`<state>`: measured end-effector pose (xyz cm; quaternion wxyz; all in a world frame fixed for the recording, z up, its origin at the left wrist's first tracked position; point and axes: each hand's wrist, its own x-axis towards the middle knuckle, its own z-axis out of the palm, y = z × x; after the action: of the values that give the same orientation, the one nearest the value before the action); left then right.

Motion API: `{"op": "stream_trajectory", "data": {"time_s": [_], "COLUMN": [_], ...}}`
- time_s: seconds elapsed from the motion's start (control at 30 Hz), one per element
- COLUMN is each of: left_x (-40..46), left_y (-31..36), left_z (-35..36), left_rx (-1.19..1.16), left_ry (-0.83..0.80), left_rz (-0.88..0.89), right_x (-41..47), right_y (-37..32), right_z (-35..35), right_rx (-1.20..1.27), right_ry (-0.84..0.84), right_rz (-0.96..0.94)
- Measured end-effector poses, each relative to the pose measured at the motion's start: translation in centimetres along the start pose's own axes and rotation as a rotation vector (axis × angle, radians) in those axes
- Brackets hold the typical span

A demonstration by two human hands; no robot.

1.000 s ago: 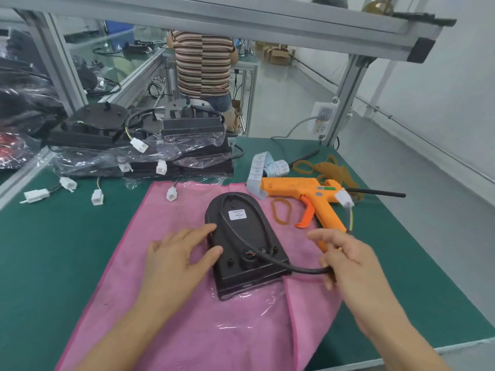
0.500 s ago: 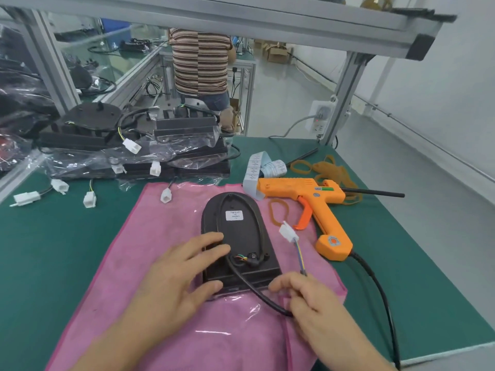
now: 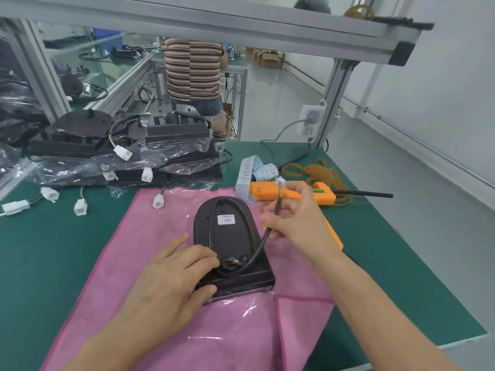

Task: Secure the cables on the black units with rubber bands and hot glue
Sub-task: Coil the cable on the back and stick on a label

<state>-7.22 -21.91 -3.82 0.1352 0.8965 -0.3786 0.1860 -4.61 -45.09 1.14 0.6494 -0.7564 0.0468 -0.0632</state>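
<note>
**On the pink cloth: cable in hand, unit pinned**

On the pink cloth (image 3: 150, 263) at the middle of the green counter (image 3: 48, 250) lies the black unit (image 3: 230, 242), back side up, a flat, hard plastic shell rounded at the far end and square at the near one, with a small white label (image 3: 226, 219). Our left hand (image 3: 171, 279) presses on its near left part, fingers flat and spread. Our right hand (image 3: 294, 218) pinches the cable (image 3: 263, 241) above the unit's right edge and lifts it, the white plug (image 3: 280, 180) near the fingertips.

We judge the cable to be rubbery and springy: it bends in a smooth arc and will want to uncoil, so we hold it near the plug and guide it round. The thin coloured wires (image 3: 232, 261) at its root look fragile; we avoid tugging there. The unit seems light and slick, so it needs pinning. The orange glue gun (image 3: 267, 190) and soft tan bands (image 3: 321, 170) wait just beyond.
</note>
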Motion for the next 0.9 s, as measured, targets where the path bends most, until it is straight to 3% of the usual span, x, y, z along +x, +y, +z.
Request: {"op": "stream_trajectory", "data": {"time_s": [0.17,0.4,0.67,0.8,0.9], "left_x": [1.0,2.2,2.0,3.8,5.3], "left_y": [0.4,3.7,5.0,3.6,2.8], "left_z": [-1.0,1.6,1.5,-0.1,0.1], "left_rx": [0.082,0.145,0.137,-0.280,-0.235], "left_ry": [-0.053,-0.037,0.069,0.039,-0.012], "left_rz": [0.020,0.186,0.093,-0.039,-0.164], "right_x": [1.5,0.6,0.9,0.7,0.3], "right_y": [1.6,2.8,3.3,4.0,4.2], "right_z": [1.8,1.8,2.4,2.6,2.8], "right_rx": [-0.125,-0.373,-0.470,-0.603,-0.638], "right_ry": [-0.052,-0.043,-0.013,-0.041,-0.036], "right_rz": [-0.015,-0.161,-0.221,-0.263,-0.282]}}
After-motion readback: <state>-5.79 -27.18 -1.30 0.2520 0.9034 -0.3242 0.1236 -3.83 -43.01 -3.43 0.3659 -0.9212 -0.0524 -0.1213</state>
